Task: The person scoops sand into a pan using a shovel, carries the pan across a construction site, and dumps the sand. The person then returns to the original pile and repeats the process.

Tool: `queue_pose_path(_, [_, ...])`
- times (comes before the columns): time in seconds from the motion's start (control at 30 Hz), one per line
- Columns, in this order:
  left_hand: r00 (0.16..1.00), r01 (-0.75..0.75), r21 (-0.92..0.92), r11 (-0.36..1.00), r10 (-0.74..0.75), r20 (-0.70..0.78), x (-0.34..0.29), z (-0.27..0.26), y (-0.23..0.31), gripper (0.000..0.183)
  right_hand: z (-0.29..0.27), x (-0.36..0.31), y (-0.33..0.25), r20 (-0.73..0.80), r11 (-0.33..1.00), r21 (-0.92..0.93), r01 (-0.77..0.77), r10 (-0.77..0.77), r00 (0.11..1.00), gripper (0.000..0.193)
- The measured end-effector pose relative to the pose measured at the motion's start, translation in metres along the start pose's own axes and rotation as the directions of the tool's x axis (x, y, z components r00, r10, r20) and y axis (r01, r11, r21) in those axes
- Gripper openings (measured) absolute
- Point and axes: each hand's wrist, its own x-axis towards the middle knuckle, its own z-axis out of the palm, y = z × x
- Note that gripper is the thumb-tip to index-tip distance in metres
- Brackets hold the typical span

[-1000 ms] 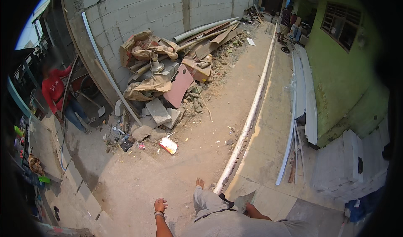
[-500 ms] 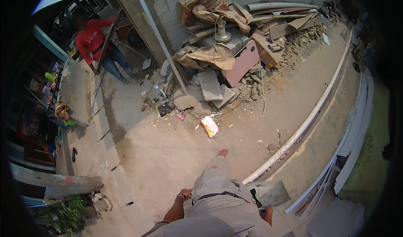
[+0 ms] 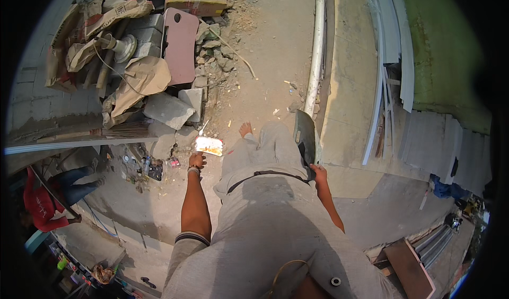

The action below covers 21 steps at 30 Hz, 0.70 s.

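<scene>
Dark grey and slightly curved, a pan-like piece [image 3: 304,138] upright beside the right thigh, its near end pinched in the right fingers [image 3: 316,168], its far end close to a white pipe [image 3: 316,39] along the right edge of the dirt path [image 3: 275,55]. Left fingers [image 3: 198,156] slack and partly unfolded, just beside a white, red and yellow packet [image 3: 210,146] toward the path's left edge; contact impossible to tell. Between both arms, grey trousers [image 3: 241,161] and one bare foot [image 3: 245,128]. Farther out, heaped by that left edge: concrete blocks [image 3: 168,111], a pink board [image 3: 180,47], crumpled brown paper [image 3: 140,84], a round pale fitting [image 3: 125,47]. Past the right edge, long pale panels [image 3: 389,23] near a green wall [image 3: 445,50]. Far left, a person in a red top [image 3: 41,206], one hand at a long dark strip [image 3: 53,193].
</scene>
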Motion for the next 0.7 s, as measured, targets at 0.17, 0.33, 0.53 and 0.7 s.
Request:
queue_pose_path(0.17, [0.880,-0.462,0.049,0.886,0.451,0.149,0.035,0.012,0.223,0.036,0.036,-0.005,-0.016,0.009,0.922,-0.343,0.180,-0.188,0.982,0.025])
queue_pose_path(0.33, [0.854,-0.496,0.038,0.867,0.480,0.202,0.067,0.048,0.367,0.038,0.055,0.037,-0.047,0.081,0.810,-0.585,0.031,0.020,0.997,0.032])
queue_pose_path(0.53, [0.959,-0.223,-0.053,0.973,0.229,0.166,0.127,0.088,0.399,0.034,0.095,0.170,-0.119,0.055,0.832,-0.519,-0.195,0.261,0.964,0.042])
queue_pose_path(0.7, [0.942,-0.238,0.603,0.761,0.030,0.335,0.137,0.087,0.385,0.029,0.144,0.270,-0.279,-0.065,0.874,-0.225,-0.431,0.428,0.902,0.051])
